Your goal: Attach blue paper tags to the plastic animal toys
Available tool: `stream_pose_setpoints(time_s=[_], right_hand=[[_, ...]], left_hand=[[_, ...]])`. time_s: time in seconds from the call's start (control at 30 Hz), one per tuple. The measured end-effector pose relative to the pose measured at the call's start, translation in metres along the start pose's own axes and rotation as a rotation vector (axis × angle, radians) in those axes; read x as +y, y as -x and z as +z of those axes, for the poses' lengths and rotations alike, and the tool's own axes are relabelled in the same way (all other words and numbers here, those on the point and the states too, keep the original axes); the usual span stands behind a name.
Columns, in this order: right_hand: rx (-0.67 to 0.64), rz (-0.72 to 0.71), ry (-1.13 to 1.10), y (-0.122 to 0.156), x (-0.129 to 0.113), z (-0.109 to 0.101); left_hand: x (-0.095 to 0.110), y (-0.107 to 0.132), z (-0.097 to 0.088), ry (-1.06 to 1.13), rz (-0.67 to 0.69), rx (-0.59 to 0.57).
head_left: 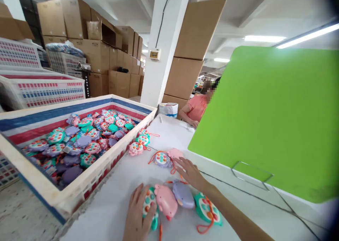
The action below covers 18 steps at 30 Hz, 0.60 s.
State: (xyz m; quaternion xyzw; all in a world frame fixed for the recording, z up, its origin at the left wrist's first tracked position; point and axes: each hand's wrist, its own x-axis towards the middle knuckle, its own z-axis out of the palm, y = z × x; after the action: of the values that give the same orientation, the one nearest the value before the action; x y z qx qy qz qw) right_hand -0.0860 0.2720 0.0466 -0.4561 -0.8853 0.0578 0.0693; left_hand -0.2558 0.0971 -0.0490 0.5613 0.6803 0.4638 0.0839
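Note:
My left hand (136, 212) is closed around the side of a green animal-shaped button toy (150, 201), its thumb over the white face with coloured buttons. Touching that toy is a pink toy (166, 201), back side up. A purple toy (184, 195) and another green toy (208, 209) with an orange cord continue the row to the right. Farther out, my right hand (189, 172) reaches forward with fingers stretched, its fingertips beside a purple button toy (162, 160) and a pink toy (175, 153). Whether the fingertips touch either one I cannot tell.
A large white crate (132, 126) at left holds many similar toys. Several toys (136, 148) lie along its right side on the white table (116, 195). A green board (270, 121) with a wire handle stands at right. Beyond the table sits a person in a pink top (197, 108).

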Motion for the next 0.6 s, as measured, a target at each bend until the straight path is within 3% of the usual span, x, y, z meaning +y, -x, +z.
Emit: stream_pose_setpoints(time_s=[0.13, 0.27, 0.4, 0.6], right_hand=[[-0.026, 0.021, 0.013, -0.057, -0.011, -0.011], [-0.083, 0.036, 0.055, -0.089, -0.017, -0.01], [-0.138, 0.045, 0.095, -0.099, -0.016, 0.001], [-0.164, 0.028, 0.128, -0.083, -0.007, 0.014]], left_hand=[[-0.001, -0.001, 0.0, 0.096, -0.059, 0.006], [-0.001, -0.002, -0.001, 0.186, -0.063, 0.005], [0.0, -0.003, -0.003, 0.257, -0.133, -0.021], [0.002, -0.004, -0.005, 0.319, -0.212, -0.031]])
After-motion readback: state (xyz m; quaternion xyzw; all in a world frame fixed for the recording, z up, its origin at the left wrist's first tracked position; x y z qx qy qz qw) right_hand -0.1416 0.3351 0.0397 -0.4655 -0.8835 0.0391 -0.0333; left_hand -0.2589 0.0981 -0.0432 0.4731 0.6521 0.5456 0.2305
